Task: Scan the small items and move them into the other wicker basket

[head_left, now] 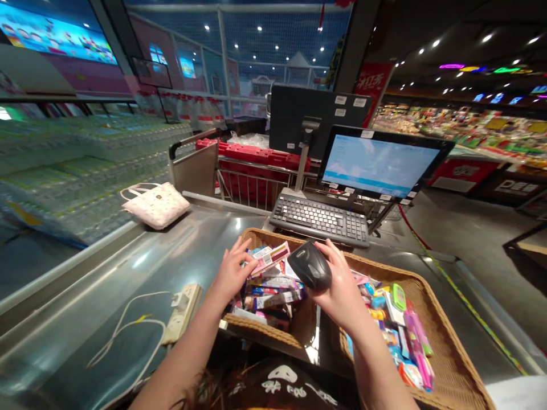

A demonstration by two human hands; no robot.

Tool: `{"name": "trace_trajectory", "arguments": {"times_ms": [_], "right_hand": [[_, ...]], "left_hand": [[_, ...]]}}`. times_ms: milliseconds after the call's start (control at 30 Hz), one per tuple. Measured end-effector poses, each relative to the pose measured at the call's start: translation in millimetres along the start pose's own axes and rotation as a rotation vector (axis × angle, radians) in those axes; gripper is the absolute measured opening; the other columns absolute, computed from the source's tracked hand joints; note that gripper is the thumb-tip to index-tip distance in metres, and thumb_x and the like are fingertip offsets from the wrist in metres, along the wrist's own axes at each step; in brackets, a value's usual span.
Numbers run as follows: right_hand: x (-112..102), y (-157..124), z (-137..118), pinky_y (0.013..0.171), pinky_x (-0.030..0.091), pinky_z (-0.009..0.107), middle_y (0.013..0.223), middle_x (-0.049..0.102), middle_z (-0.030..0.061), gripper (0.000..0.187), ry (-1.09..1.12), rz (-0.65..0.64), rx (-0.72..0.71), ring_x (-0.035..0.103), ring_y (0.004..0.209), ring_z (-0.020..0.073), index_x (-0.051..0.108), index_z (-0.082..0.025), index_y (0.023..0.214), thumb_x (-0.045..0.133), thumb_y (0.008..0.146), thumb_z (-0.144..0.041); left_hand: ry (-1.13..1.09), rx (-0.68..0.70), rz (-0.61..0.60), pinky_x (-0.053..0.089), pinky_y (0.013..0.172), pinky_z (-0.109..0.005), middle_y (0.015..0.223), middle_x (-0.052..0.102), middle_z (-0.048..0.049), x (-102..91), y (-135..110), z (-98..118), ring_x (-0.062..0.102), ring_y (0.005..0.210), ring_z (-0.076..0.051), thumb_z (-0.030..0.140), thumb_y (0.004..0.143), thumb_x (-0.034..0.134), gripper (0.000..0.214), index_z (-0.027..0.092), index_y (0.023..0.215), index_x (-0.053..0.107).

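Note:
My right hand point(335, 279) grips a black handheld barcode scanner point(310, 265) above a wicker basket point(265, 242) crowded with small packaged goods point(269, 296). My left hand point(233, 270) sits at the edge of a pink-and-white packet point(270, 257) and appears to hold it, at the top of that pile. To the right, a second wicker basket point(444, 336) holds colourful small packets and pink items point(395, 324). Its contents lie beyond my right forearm.
The steel checkout counter point(128, 267) carries a white power strip point(182, 313) with pale cables and a pale handbag point(156, 205). Ahead stand a keyboard point(319, 219) and monitor point(378, 162). Behind are a metal cart with red crates point(252, 176) and shrink-wrapped bottled water point(72, 165).

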State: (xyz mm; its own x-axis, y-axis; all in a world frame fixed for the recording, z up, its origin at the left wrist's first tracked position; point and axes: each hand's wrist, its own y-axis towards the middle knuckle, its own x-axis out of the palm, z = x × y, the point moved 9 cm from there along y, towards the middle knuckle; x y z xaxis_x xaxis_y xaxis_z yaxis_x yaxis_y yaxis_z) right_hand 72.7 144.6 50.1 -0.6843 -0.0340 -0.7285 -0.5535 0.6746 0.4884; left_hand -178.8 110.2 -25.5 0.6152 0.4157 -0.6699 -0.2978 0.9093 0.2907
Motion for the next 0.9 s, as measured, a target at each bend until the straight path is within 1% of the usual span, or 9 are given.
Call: {"name": "trace_trajectory", "arguments": {"times_ms": [100,167,333,467,533,600,733,800,900], "right_hand": [[11.5,0.0,-2.8,0.115,0.027,0.068,0.142,0.051,0.0141,0.049,0.01,-0.057,-0.004,0.03,0.146,0.0387,0.062,-0.021,0.119,0.063,0.07,-0.016],[18.8,-0.7,-3.0,0.115,0.026,0.067,0.142,0.051,0.0141,0.05,0.006,-0.101,0.005,0.03,0.146,0.0386,0.062,-0.02,0.121,0.063,0.07,-0.017],[36.7,-5.9,-5.4,0.116,0.023,0.067,0.141,0.053,0.0134,0.059,0.018,-0.25,0.005,0.032,0.145,0.0384,0.059,-0.021,0.129,0.064,0.07,-0.018],[47.4,-12.5,-2.7,0.117,0.024,0.066,0.139,0.055,0.0119,0.054,0.039,-0.332,0.026,0.032,0.145,0.0381,0.063,-0.022,0.122,0.064,0.069,-0.016],[50.1,-15.2,0.1,0.117,0.024,0.065,0.139,0.055,0.0122,0.051,0.043,-0.344,0.034,0.033,0.145,0.0379,0.064,-0.022,0.119,0.064,0.068,-0.016],[51.1,-17.4,2.6,0.116,0.026,0.064,0.139,0.055,0.0128,0.049,0.049,-0.344,0.035,0.034,0.144,0.0376,0.065,-0.021,0.118,0.065,0.069,-0.017],[50.1,-21.2,6.3,0.116,0.028,0.063,0.137,0.056,0.0126,0.046,0.051,-0.333,0.041,0.036,0.143,0.0371,0.065,-0.021,0.116,0.065,0.07,-0.017],[48.9,-23.3,6.2,0.116,0.029,0.061,0.137,0.057,0.0125,0.047,0.058,-0.333,0.047,0.036,0.143,0.0366,0.066,-0.021,0.115,0.065,0.068,-0.015],[46.4,-26.6,4.6,0.118,0.028,0.059,0.137,0.056,0.0125,0.052,0.081,-0.341,0.061,0.036,0.143,0.0358,0.063,-0.021,0.12,0.066,0.068,-0.016]], "left_hand": [[0.006,-0.016,-0.084,0.018,0.112,-0.071,0.146,0.052,-0.0127,4.8,-8.9,-13.1,0.032,0.146,-0.035,0.04,0.085,0.058,0.027,0.021,0.067,0.065],[0.014,-0.003,-0.148,0.017,0.112,-0.071,0.145,0.053,-0.0116,10.1,-14.2,-17.6,0.031,0.147,-0.034,0.04,0.085,0.059,0.027,0.021,0.067,0.065],[0.021,0.045,-0.347,0.019,0.116,-0.065,0.144,0.055,-0.0064,27.8,-27.1,-14.4,0.027,0.149,-0.032,0.039,0.085,0.061,0.025,0.023,0.065,0.066],[0.065,0.026,-0.513,0.014,0.116,-0.068,0.144,0.056,-0.0052,44.5,-38.1,-12.2,0.029,0.148,-0.033,0.035,0.083,0.063,0.022,0.023,0.065,0.067],[0.075,0.042,-0.544,0.012,0.117,-0.066,0.142,0.057,-0.0061,50.9,-41.8,-11.8,0.031,0.147,-0.032,0.035,0.083,0.063,0.022,0.024,0.065,0.069],[0.068,0.061,-0.545,0.012,0.118,-0.064,0.141,0.058,-0.0068,56.1,-44.0,-13.2,0.03,0.147,-0.032,0.036,0.082,0.065,0.022,0.024,0.065,0.07],[0.056,0.074,-0.56,0.01,0.117,-0.067,0.143,0.057,-0.0058,65.1,-47.5,-18.0,0.026,0.148,-0.034,0.036,0.079,0.069,0.02,0.024,0.062,0.069],[0.078,0.085,-0.597,0.008,0.116,-0.068,0.145,0.054,-0.0052,69.7,-50.3,-18.4,0.025,0.149,-0.035,0.035,0.079,0.069,0.02,0.024,0.062,0.07],[0.179,0.1,-0.666,0.006,0.114,-0.07,0.15,0.047,-0.0045,77.9,-55.1,-21.1,0.023,0.149,-0.035,0.031,0.08,0.065,0.02,0.024,0.063,0.071]]}}
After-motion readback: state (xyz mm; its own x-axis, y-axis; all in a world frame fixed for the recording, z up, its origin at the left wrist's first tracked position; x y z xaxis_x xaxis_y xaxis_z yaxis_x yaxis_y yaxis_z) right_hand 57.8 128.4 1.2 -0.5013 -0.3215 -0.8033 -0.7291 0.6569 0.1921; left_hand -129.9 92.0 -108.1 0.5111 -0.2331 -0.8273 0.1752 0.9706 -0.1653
